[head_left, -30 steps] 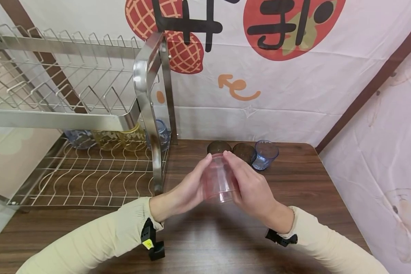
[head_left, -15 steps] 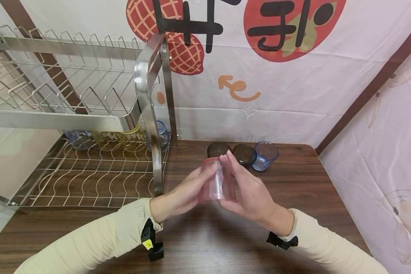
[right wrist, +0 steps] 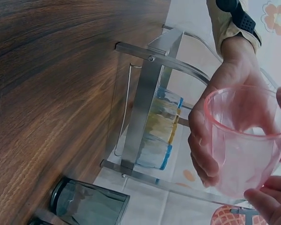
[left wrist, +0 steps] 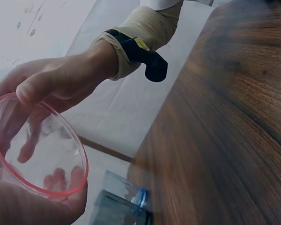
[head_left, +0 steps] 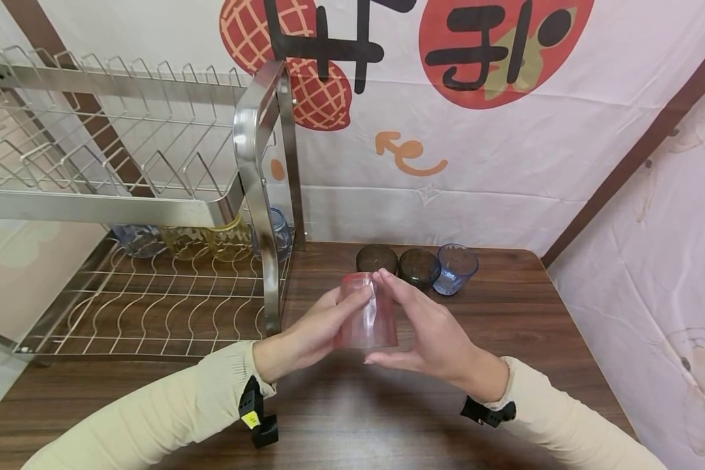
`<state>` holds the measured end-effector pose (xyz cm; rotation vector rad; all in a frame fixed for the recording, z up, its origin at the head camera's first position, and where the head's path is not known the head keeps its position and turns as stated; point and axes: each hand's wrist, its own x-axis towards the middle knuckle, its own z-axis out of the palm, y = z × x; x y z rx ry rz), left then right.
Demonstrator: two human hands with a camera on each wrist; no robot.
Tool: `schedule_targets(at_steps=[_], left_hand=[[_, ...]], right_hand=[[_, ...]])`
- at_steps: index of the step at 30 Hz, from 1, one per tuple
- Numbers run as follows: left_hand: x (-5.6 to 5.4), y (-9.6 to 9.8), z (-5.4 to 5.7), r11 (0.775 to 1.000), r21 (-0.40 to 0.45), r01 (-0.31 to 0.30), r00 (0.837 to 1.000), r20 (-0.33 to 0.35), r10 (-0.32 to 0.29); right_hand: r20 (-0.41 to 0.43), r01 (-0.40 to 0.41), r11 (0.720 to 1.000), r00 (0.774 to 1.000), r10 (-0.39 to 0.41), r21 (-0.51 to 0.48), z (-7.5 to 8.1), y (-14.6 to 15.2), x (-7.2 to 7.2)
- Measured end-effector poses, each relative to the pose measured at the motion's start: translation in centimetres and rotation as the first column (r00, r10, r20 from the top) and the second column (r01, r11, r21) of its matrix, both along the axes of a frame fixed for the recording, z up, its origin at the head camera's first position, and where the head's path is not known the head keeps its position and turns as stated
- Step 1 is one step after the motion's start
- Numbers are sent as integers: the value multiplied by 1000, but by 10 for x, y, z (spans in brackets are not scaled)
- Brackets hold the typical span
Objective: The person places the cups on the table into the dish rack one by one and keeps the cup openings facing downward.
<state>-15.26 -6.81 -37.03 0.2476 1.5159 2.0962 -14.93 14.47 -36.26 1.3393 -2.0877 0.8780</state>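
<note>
A clear pink tumbler point(head_left: 369, 320) is held above the table by my left hand point(head_left: 302, 333), with the thumb along its side and fingers behind it. In the right wrist view, the left hand point(right wrist: 234, 75) wraps the pink tumbler point(right wrist: 246, 154) from the side. The fairly straight fingertips of my right hand point(head_left: 440, 339) touch the tumbler's far end, while its thumb lies near the other end, apart from it in the head view. Behind the hands stand two dark glasses point(head_left: 377, 259) and a blue glass point(head_left: 455, 269).
A two-tier metal dish rack point(head_left: 249, 143) stands on the left. Blue and yellow glasses point(head_left: 229, 240) sit on its lower tier. The wooden table point(head_left: 517, 313) ends at a printed cloth point(head_left: 505, 163) behind it and another on the right.
The right hand's thumb has moved away from the tumbler, opening a gap at the palm. The left thumb has shifted over the tumbler's side. The tumbler has moved slightly left.
</note>
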Motion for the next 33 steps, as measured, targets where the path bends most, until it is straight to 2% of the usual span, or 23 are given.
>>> schedule_targets(at_steps=[5, 11, 18, 26, 33], left_hand=[[1, -2, 1, 1000, -16, -13, 1000, -14, 13], [2, -5, 1, 997, -67, -29, 999, -46, 26], [3, -8, 3, 992, -108, -67, 993, -102, 56], [4, -12, 7, 986, -144, -87, 982, -179, 61], [4, -18, 7, 987, -130, -94, 950, -307, 50]], right_hand=[[-1, -81, 996, 997, 81, -46, 2, 3, -3], [-37, -109, 988, 994, 106, -113, 5, 6, -4], [-57, -38, 986, 998, 29, -165, 11, 13, -6], [1, 20, 973, 1000, -20, -228, 14, 22, -10], [65, 117, 953, 993, -103, -280, 16, 34, -17]])
